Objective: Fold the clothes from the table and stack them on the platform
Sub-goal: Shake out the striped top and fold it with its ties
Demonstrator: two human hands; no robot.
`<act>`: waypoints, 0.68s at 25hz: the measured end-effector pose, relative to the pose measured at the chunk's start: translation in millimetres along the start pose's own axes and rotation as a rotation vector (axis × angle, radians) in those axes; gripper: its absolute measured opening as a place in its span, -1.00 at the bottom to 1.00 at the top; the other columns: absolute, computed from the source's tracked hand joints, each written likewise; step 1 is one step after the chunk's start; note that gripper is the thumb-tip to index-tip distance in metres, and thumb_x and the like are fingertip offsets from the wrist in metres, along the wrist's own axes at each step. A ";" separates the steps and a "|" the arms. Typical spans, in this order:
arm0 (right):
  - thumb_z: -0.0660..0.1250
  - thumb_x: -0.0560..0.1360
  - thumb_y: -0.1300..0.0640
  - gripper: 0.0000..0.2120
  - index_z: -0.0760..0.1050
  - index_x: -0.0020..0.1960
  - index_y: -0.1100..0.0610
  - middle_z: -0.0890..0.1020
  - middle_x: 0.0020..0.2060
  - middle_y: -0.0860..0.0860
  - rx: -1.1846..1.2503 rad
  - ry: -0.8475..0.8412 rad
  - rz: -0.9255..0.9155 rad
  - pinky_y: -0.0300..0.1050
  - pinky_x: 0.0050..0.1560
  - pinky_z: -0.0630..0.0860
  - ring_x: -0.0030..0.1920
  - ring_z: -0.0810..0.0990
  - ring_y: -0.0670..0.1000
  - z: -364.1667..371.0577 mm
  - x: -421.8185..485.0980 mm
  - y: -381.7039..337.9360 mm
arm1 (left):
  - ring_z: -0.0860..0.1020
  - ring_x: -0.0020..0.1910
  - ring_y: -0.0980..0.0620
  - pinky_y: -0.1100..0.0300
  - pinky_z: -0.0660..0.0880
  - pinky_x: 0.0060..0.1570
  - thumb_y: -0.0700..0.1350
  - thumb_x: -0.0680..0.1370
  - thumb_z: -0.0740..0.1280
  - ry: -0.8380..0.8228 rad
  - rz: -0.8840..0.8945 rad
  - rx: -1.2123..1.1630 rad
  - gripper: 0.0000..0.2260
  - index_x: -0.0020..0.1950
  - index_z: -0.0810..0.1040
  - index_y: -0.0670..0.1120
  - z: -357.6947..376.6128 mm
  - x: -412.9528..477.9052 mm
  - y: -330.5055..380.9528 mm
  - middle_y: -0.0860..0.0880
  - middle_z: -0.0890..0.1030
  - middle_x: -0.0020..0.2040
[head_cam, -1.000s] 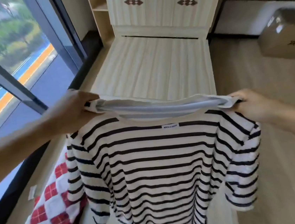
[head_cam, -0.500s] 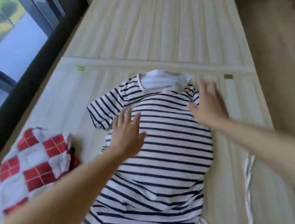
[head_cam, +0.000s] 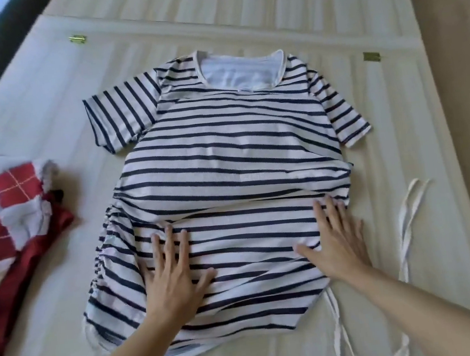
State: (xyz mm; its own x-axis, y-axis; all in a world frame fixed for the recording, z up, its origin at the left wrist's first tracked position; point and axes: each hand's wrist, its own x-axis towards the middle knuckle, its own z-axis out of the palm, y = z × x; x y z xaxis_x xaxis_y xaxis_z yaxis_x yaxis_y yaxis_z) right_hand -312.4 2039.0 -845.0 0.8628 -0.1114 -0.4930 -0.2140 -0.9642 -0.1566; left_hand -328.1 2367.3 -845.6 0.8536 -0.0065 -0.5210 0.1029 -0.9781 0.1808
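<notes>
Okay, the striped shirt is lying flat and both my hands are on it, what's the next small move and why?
Probably slide both palms outward to flatten it before any fold. The striped shirt lies face up on the table, but a raised ridge crosses its middle just beyond the left hand and right hand, and its left edge is bunched.

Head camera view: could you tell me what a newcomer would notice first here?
A navy-and-white striped T-shirt lies spread at the centre of the pale wooden surface, with the left hand and right hand pressed flat on its lower half. At the left edge sits a crumpled red-and-white checked garment.
</notes>
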 end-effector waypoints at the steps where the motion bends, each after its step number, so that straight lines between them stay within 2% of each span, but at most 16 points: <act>1: 0.15 0.42 -0.51 0.07 -0.38 0.61 -0.04 -0.38 0.60 -0.01 0.002 -0.003 0.002 0.30 0.57 -0.14 0.60 -0.35 0.11 -3.4 0.5 5.3 | -0.51 0.54 -0.08 -0.30 0.00 0.53 0.54 0.39 -0.22 0.007 0.001 0.008 -0.09 0.59 -0.41 0.10 2.6 -1.1 3.0 0.06 -0.55 0.55; 3: 0.21 0.40 -0.48 0.11 -0.42 0.59 -0.06 -0.41 0.58 -0.01 -0.003 -0.037 -0.085 0.26 0.58 -0.14 0.61 -0.34 0.12 -3.9 -22.7 10.3 | -0.46 0.57 -0.10 -0.30 0.12 0.50 0.54 0.37 -0.20 -0.015 0.010 0.057 -0.06 0.60 -0.39 0.08 5.2 -8.1 7.0 0.04 -0.51 0.58; 4: 0.19 0.39 -0.50 0.11 -0.43 0.59 -0.08 -0.42 0.58 -0.04 0.020 -0.060 -0.138 0.22 0.58 -0.13 0.61 -0.31 0.10 0.2 -43.1 10.1 | -0.35 0.62 -0.15 -0.30 0.18 0.47 0.52 0.36 -0.15 -0.011 -0.006 0.075 -0.02 0.65 -0.28 0.04 3.2 -11.8 6.8 -0.01 -0.39 0.63; 5: 0.16 0.40 -0.51 0.07 -0.40 0.60 -0.09 -0.37 0.59 -0.07 0.082 -0.064 -0.167 0.15 0.59 -0.10 0.62 -0.25 0.07 2.8 -61.3 11.6 | -0.14 0.64 -0.21 -0.32 0.25 0.42 0.48 0.36 -0.07 0.023 -0.007 0.081 -0.02 0.68 -0.04 -0.03 -2.1 -12.5 8.7 -0.10 -0.16 0.68; 6: 0.15 0.43 -0.48 0.02 -0.32 0.62 -0.09 -0.26 0.61 -0.10 0.163 -0.038 -0.167 0.07 0.59 -0.04 0.62 -0.14 0.03 2.9 -71.1 15.2 | 0.10 0.59 -0.26 -0.32 0.32 0.37 0.42 0.37 0.01 0.091 0.014 0.087 -0.09 0.60 0.23 -0.08 -9.1 -10.2 12.4 -0.16 0.12 0.62; 7: 0.19 0.46 -0.42 -0.05 -0.19 0.64 -0.06 -0.08 0.61 -0.08 0.253 0.039 -0.140 0.02 0.56 0.06 0.60 0.01 0.02 -1.3 -70.1 19.5 | 0.27 0.48 -0.27 -0.30 0.36 0.33 0.37 0.39 0.06 0.176 0.061 0.082 -0.21 0.47 0.40 -0.09 -14.0 -3.5 18.5 -0.17 0.31 0.49; 8: 0.27 0.49 -0.32 -0.11 -0.04 0.64 0.01 0.11 0.57 0.00 0.341 0.170 -0.079 0.01 0.51 0.19 0.55 0.17 0.06 -7.3 -54.8 27.2 | 0.33 0.43 -0.27 -0.28 0.37 0.33 0.32 0.43 0.09 0.262 0.120 0.062 -0.30 0.41 0.44 -0.09 -18.5 9.7 29.7 -0.15 0.36 0.43; 9: 0.34 0.51 -0.19 -0.18 0.09 0.61 0.10 0.25 0.51 0.09 0.423 0.299 0.018 0.06 0.45 0.28 0.49 0.28 0.14 -16.5 -31.2 34.8 | 0.30 0.48 -0.27 -0.26 0.32 0.40 0.29 0.48 0.08 0.308 0.174 0.027 -0.33 0.45 0.41 -0.09 -21.8 26.7 43.9 -0.16 0.35 0.46; 10: 0.38 0.53 -0.09 -0.24 0.16 0.58 0.17 0.32 0.46 0.17 0.490 0.384 0.130 0.11 0.42 0.30 0.47 0.31 0.21 -29.0 -2.4 42.6 | 0.18 0.57 -0.25 -0.24 0.22 0.49 0.30 0.53 0.06 0.310 0.200 -0.016 -0.31 0.54 0.32 -0.09 -24.8 45.1 62.0 -0.16 0.27 0.56; 11: 0.37 0.55 -0.04 -0.28 0.18 0.56 0.20 0.33 0.45 0.22 0.516 0.419 0.221 0.15 0.42 0.29 0.48 0.29 0.25 -43.6 29.7 51.6 | 0.01 0.64 -0.20 -0.22 0.08 0.56 0.32 0.56 0.01 0.304 0.208 -0.049 -0.28 0.62 0.19 -0.06 -23.8 62.7 79.4 -0.13 0.13 0.65; 13: 0.33 0.57 -0.07 -0.33 0.19 0.54 0.19 0.29 0.45 0.23 0.488 0.412 0.338 0.17 0.42 0.29 0.48 0.28 0.26 -73.6 93.2 70.2 | -0.24 0.65 -0.09 -0.24 -0.14 0.58 0.39 0.57 -0.09 0.294 0.175 -0.045 -0.23 0.68 -0.05 -0.01 -8.9 91.5 105.7 -0.04 -0.13 0.69; 15: 0.33 0.54 -0.13 -0.36 0.26 0.48 0.18 0.31 0.41 0.20 0.463 0.406 0.396 0.16 0.39 0.31 0.44 0.33 0.26 -102.7 146.6 81.4 | -0.29 0.64 -0.10 -0.34 -0.19 0.55 0.41 0.57 -0.13 0.307 0.130 0.064 -0.22 0.67 -0.16 0.02 7.2 100.8 116.5 -0.02 -0.21 0.68; 17: 0.38 0.48 -0.19 -0.36 0.35 0.39 0.17 0.32 0.36 0.18 0.449 0.393 0.429 0.13 0.37 0.32 0.42 0.32 0.24 -122.1 185.7 86.5 | -0.25 0.65 -0.12 -0.38 -0.16 0.53 0.41 0.57 -0.11 0.348 0.102 0.127 -0.22 0.67 -0.16 0.02 13.5 102.7 117.3 -0.03 -0.18 0.68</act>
State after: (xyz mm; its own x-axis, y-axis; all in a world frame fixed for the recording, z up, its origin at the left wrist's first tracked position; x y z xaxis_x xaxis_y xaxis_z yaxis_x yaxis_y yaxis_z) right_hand -114.7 1905.5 -845.6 0.7436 -0.6163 -0.2594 -0.6640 -0.6345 -0.3958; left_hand -235.3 2249.1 -889.2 0.9808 -0.0550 -0.1871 -0.0365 -0.9942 0.1010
